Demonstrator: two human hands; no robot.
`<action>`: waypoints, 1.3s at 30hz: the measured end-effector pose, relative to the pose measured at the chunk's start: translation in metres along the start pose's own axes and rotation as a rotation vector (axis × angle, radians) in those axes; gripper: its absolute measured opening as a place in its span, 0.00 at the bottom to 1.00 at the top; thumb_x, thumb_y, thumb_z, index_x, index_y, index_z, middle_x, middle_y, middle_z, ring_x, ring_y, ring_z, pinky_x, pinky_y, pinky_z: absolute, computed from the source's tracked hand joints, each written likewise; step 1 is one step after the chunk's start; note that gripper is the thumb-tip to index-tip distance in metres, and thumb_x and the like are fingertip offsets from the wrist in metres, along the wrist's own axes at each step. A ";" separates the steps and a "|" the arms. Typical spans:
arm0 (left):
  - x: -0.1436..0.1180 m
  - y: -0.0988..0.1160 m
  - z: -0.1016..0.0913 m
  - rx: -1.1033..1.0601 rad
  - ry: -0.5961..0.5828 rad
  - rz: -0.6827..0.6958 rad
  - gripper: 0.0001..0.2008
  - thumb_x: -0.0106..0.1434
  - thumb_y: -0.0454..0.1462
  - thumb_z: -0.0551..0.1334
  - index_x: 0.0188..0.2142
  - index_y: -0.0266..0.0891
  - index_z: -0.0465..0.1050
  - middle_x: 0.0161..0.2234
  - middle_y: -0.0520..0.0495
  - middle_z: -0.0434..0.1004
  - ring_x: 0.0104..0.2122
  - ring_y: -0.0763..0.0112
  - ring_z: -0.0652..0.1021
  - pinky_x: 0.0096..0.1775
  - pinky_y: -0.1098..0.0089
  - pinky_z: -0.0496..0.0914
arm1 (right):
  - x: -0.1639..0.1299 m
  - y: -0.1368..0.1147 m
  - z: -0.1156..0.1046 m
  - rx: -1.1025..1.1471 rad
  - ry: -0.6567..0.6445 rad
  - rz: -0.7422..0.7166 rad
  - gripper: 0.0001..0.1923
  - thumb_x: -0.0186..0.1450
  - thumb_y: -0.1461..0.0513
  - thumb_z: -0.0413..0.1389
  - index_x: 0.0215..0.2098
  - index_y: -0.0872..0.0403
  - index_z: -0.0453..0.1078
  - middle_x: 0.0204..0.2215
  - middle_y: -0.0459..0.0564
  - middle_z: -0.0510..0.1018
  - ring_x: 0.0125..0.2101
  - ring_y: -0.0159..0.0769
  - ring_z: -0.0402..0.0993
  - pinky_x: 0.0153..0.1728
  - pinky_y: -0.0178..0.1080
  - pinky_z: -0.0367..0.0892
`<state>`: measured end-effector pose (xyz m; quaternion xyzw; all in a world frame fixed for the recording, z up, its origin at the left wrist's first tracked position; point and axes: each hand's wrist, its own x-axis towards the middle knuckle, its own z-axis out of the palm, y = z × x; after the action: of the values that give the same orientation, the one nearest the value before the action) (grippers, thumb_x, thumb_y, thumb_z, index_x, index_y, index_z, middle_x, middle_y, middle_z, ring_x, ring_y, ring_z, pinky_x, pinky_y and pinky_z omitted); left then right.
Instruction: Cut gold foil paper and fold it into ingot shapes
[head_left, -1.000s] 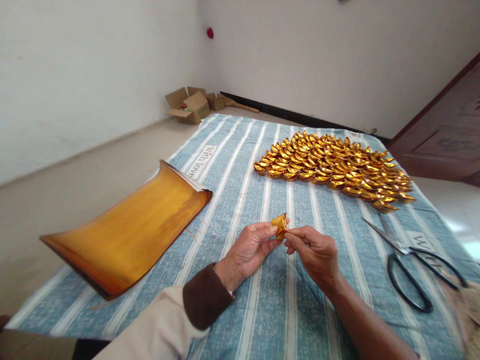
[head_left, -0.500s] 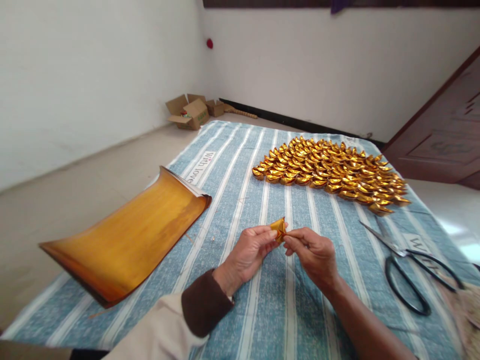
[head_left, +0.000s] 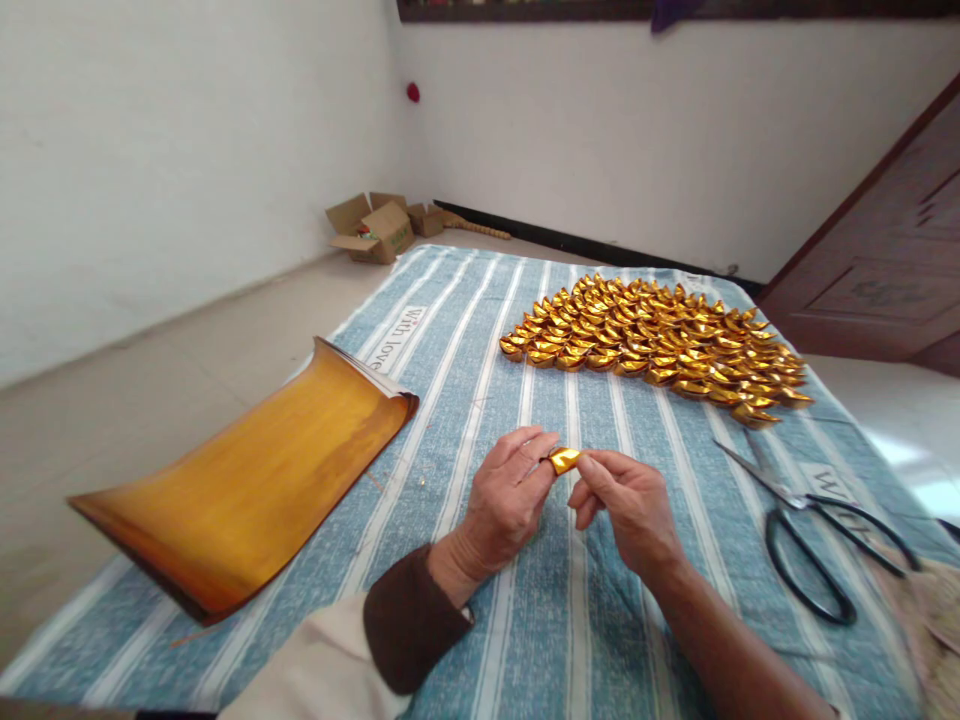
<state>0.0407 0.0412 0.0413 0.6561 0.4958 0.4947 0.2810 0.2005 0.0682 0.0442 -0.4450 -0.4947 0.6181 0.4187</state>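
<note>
A small folded piece of gold foil paper (head_left: 565, 460) is pinched between my two hands above the striped cloth. My left hand (head_left: 508, 490) grips its left end, the fingers bent over it and partly hiding it. The thumb and forefinger of my right hand (head_left: 624, 500) close on its right end. Beyond my hands stand rows of folded gold paper ingots (head_left: 652, 345), set close together. To my left lies a stack of large gold paper sheets (head_left: 247, 480) with curled edges.
Black-handled scissors (head_left: 795, 500) lie partly spread on the right side of the blue-and-white striped cloth (head_left: 457, 420). An open cardboard box (head_left: 386, 232) sits on the floor past the far left corner. A dark red door (head_left: 885, 230) stands at the right.
The left hand has turned so its back and fingers cover more of the foil piece. The piece has tipped from upright to lying sideways between both hands.
</note>
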 end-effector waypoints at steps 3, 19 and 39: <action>0.001 0.001 0.000 -0.031 -0.001 -0.017 0.11 0.62 0.34 0.63 0.42 0.46 0.80 0.50 0.43 0.76 0.57 0.54 0.67 0.60 0.55 0.54 | 0.001 -0.001 0.000 0.006 0.004 0.006 0.18 0.60 0.49 0.59 0.33 0.57 0.75 0.17 0.44 0.74 0.13 0.27 0.69 0.14 0.30 0.64; -0.003 0.014 0.001 0.190 0.137 0.074 0.11 0.59 0.33 0.65 0.41 0.45 0.80 0.48 0.42 0.76 0.51 0.54 0.70 0.55 0.55 0.61 | 0.001 0.001 0.000 -0.107 0.123 -0.135 0.15 0.61 0.51 0.59 0.33 0.55 0.77 0.16 0.43 0.75 0.13 0.28 0.70 0.15 0.31 0.67; -0.004 0.010 0.000 -1.239 -0.021 -1.013 0.12 0.52 0.35 0.72 0.37 0.34 0.78 0.35 0.46 0.77 0.34 0.70 0.77 0.27 0.75 0.71 | -0.005 0.008 0.001 -0.535 0.101 -0.570 0.11 0.66 0.60 0.54 0.43 0.50 0.77 0.27 0.44 0.82 0.16 0.27 0.72 0.19 0.31 0.71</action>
<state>0.0448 0.0343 0.0483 0.0802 0.3658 0.4860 0.7897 0.2002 0.0615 0.0375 -0.4131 -0.7208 0.3037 0.4664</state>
